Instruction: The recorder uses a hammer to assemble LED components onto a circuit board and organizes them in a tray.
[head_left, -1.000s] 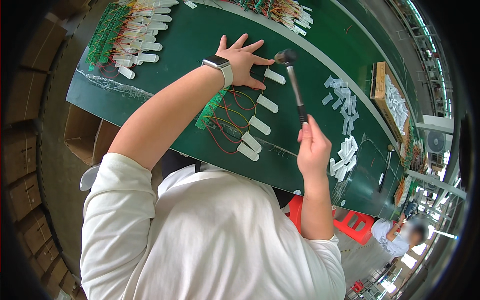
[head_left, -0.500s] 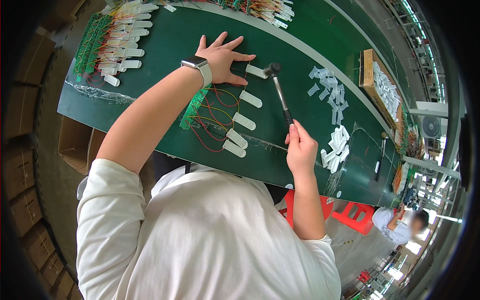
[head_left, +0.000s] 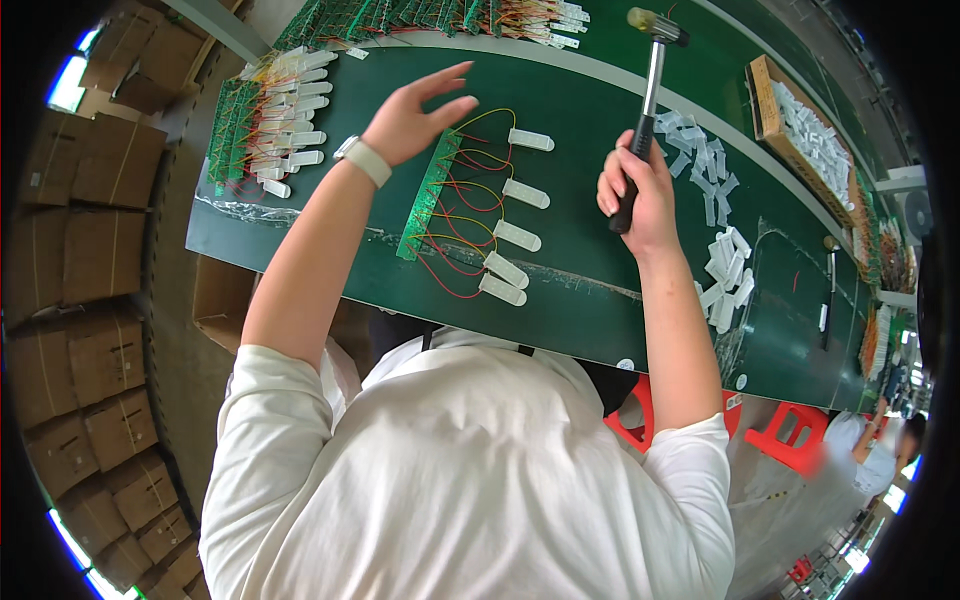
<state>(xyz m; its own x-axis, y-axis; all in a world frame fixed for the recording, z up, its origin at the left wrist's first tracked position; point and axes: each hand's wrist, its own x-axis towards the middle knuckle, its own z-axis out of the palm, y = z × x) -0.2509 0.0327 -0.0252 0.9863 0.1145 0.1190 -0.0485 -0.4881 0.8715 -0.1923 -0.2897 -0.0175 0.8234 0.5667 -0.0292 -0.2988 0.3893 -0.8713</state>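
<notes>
My right hand [head_left: 640,190] is closed round the black grip of a hammer [head_left: 651,90], whose head points away from me above the table. My left hand [head_left: 412,118] is raised with its fingers apart, holding nothing, just left of the top end of a green circuit board strip [head_left: 428,195]. Red and yellow wires [head_left: 480,203] run from this board to several white oval-ended pieces [head_left: 517,235] lying in a column to its right. The two nearest of these pieces lie close together.
Wired boards [head_left: 236,130] with white pieces are stacked at the far left. Clear plastic pieces [head_left: 715,165] and white covers [head_left: 727,270] lie on the right, beyond them a cardboard box [head_left: 765,100] of white parts. Another hammer [head_left: 830,290] rests farther right. A person [head_left: 875,455] sits beyond red stools [head_left: 790,437].
My left hand has lifted off the board and wires, uncovering the board's upper end. My right hand has raised the hammer up and away from the white pieces. The view has shifted.
</notes>
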